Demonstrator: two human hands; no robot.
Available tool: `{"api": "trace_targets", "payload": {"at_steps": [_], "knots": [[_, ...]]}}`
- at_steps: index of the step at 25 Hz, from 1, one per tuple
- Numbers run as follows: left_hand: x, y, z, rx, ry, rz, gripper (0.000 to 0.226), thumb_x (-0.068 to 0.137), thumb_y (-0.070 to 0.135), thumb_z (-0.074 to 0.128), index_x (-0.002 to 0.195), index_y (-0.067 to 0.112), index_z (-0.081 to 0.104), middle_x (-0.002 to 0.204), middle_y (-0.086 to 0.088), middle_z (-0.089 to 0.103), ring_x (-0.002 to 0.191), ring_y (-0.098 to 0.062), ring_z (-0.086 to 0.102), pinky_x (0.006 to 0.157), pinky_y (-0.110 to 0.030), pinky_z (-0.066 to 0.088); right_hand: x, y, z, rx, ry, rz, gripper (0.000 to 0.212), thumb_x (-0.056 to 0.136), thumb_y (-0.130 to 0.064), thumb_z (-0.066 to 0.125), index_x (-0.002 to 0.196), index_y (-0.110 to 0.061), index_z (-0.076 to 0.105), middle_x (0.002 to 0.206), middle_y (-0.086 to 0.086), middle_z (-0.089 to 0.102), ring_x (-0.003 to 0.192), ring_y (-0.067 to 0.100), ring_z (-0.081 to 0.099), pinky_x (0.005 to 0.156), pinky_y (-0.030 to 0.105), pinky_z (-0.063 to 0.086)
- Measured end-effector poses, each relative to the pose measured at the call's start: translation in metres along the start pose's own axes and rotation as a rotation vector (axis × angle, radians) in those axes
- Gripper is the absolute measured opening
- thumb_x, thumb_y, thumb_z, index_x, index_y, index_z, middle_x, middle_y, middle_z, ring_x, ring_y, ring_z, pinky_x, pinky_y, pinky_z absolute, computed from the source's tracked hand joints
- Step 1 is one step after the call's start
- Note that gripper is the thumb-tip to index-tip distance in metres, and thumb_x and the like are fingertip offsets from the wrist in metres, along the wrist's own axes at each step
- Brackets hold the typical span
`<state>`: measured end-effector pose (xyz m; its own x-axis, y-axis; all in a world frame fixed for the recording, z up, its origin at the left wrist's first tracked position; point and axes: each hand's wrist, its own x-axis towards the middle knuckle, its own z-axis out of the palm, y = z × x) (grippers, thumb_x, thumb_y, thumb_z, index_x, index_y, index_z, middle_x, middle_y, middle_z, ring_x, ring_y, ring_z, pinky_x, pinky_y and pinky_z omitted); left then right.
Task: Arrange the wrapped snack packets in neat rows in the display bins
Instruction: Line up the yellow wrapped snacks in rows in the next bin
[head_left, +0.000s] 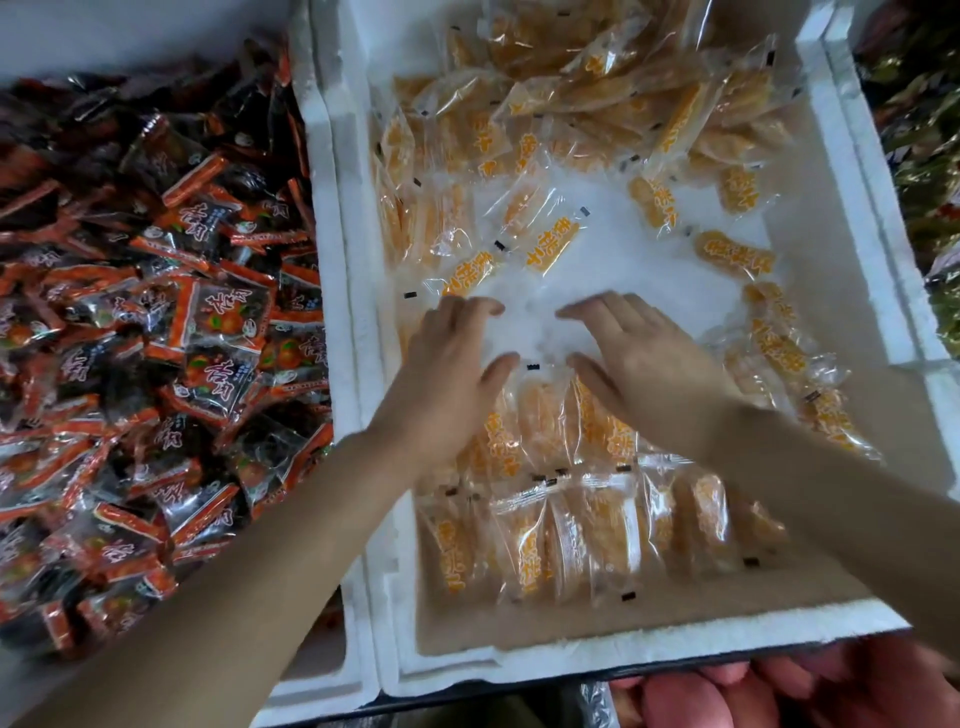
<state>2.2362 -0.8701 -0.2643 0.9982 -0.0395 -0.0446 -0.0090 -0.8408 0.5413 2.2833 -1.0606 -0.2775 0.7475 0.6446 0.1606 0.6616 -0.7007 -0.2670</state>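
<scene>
Looking down into a white foam bin (852, 218) with thick crumbly walls, its pale floor bare through the middle. Just left, touching along the rim, a second white foam bin (311, 171) heaped to the top with dark red-and-black packets (156, 312) lying every which way. Far right, beyond the rim, a blurred strip of green and dark wrappers (924, 130), too smeared to tell apart. Near right, below the front edge, something pink and rounded (779, 691), out of focus. Inside the main bin, clear-wrapped orange snack packets (550, 244) scattered loosely over the far half and piled against the far wall, a few more strung down the right wall. Nearest the front wall, a neat row of packets (582, 535) standing side by side on edge, with a second, partly covered row (545, 426) just behind it, under the wrists. Both bare forearms reaching in from the near side and crossing over those rows. Left hand (452, 358) palm down, fingers spread and loosely curled, resting at the bare floor with fingertips just beside a loose packet (467, 275); nothing clasped in it. Right hand (639, 348) likewise flat and spread, thumb out toward the other thumb, fingers apart, gripping nothing. Small gap of bare foam between the two hands.
</scene>
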Motion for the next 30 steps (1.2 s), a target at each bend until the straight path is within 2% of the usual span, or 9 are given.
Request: {"api": "trace_targets", "payload": {"at_steps": [2, 6, 13, 17, 19, 22, 24, 27, 30], "knots": [[0.036, -0.009, 0.003, 0.061, 0.042, -0.065, 0.047, 0.096, 0.021, 0.054, 0.138, 0.009, 0.040, 0.137, -0.012, 0.040, 0.127, -0.029, 0.037, 0.104, -0.036, 0.029, 0.036, 0.015, 0.010, -0.004, -0.047, 0.049, 0.038, 0.090, -0.011, 0.053, 0.128, -0.005, 0.050, 0.122, 0.015, 0.055, 0.110, 0.035, 0.052, 0.093, 0.043, 0.042], [0.073, -0.020, 0.015, 0.240, 0.071, -0.170, 0.045, 0.097, 0.024, 0.051, 0.138, 0.012, 0.037, 0.142, -0.007, 0.036, 0.134, -0.027, 0.031, 0.104, -0.035, 0.020, 0.088, 0.029, 0.027, -0.039, -0.113, 0.106, 0.054, 0.094, -0.011, 0.048, 0.145, -0.014, 0.029, 0.146, 0.004, 0.034, 0.133, 0.024, 0.030, 0.108, 0.031, 0.025], [0.088, -0.022, 0.013, 0.133, -0.035, -0.285, 0.049, 0.089, 0.021, 0.064, 0.130, 0.004, 0.043, 0.133, -0.015, 0.039, 0.124, -0.031, 0.040, 0.100, -0.037, 0.032, 0.109, 0.034, 0.017, -0.291, -0.185, 0.154, 0.047, 0.090, -0.035, 0.058, 0.130, -0.014, 0.048, 0.129, 0.009, 0.042, 0.120, 0.028, 0.037, 0.099, 0.034, 0.031], [0.077, -0.016, 0.010, 0.101, 0.066, -0.158, 0.030, 0.091, 0.018, 0.060, 0.118, 0.012, 0.049, 0.121, -0.004, 0.056, 0.115, -0.025, 0.051, 0.090, -0.035, 0.030, 0.108, 0.037, 0.014, -0.138, -0.197, 0.185, 0.050, 0.083, -0.036, 0.067, 0.124, -0.015, 0.047, 0.126, 0.006, 0.051, 0.119, 0.025, 0.042, 0.096, 0.031, 0.030], [0.068, -0.015, 0.003, 0.002, 0.129, -0.107, 0.024, 0.089, 0.014, 0.063, 0.112, 0.011, 0.053, 0.113, -0.002, 0.061, 0.105, -0.023, 0.055, 0.090, -0.034, 0.037, 0.103, 0.038, 0.013, -0.066, -0.238, 0.222, 0.055, 0.079, -0.037, 0.070, 0.124, -0.015, 0.048, 0.120, 0.005, 0.055, 0.117, 0.024, 0.045, 0.093, 0.031, 0.032], [0.045, -0.013, -0.011, -0.204, 0.194, -0.107, 0.018, 0.085, 0.008, 0.069, 0.097, 0.013, 0.055, 0.094, 0.007, 0.061, 0.080, -0.004, 0.052, 0.071, -0.008, 0.038, 0.088, 0.034, 0.008, -0.009, -0.205, 0.213, 0.039, 0.082, -0.036, 0.068, 0.113, -0.016, 0.057, 0.115, 0.005, 0.052, 0.112, 0.023, 0.047, 0.083, 0.030, 0.037], [0.025, -0.011, -0.018, -0.261, 0.239, -0.128, 0.022, 0.083, 0.009, 0.071, 0.093, 0.019, 0.054, 0.085, 0.018, 0.056, 0.075, 0.007, 0.052, 0.066, -0.002, 0.036, 0.077, 0.023, -0.003, 0.099, -0.079, 0.226, 0.034, 0.083, -0.036, 0.067, 0.108, -0.015, 0.058, 0.107, 0.001, 0.055, 0.097, 0.017, 0.051, 0.076, 0.027, 0.038], [-0.007, -0.012, -0.028, -0.336, 0.365, -0.128, 0.023, 0.084, 0.012, 0.072, 0.096, 0.020, 0.054, 0.086, 0.020, 0.056, 0.075, 0.009, 0.053, 0.066, -0.004, 0.039, 0.060, -0.017, -0.030, 0.475, 0.028, 0.294, 0.035, 0.078, -0.036, 0.072, 0.103, -0.022, 0.051, 0.089, -0.010, 0.058, 0.069, 0.006, 0.055, 0.060, 0.018, 0.039], [-0.034, -0.019, -0.036, -0.398, 0.498, -0.105, 0.022, 0.084, 0.019, 0.068, 0.100, 0.019, 0.053, 0.088, 0.016, 0.058, 0.079, 0.001, 0.057, 0.071, -0.012, 0.044, 0.036, -0.064, -0.042, 0.636, -0.118, 0.267, 0.029, 0.071, -0.036, 0.077, 0.085, -0.027, 0.053, 0.080, -0.016, 0.058, 0.069, 0.002, 0.060, 0.058, 0.013, 0.044]]}}
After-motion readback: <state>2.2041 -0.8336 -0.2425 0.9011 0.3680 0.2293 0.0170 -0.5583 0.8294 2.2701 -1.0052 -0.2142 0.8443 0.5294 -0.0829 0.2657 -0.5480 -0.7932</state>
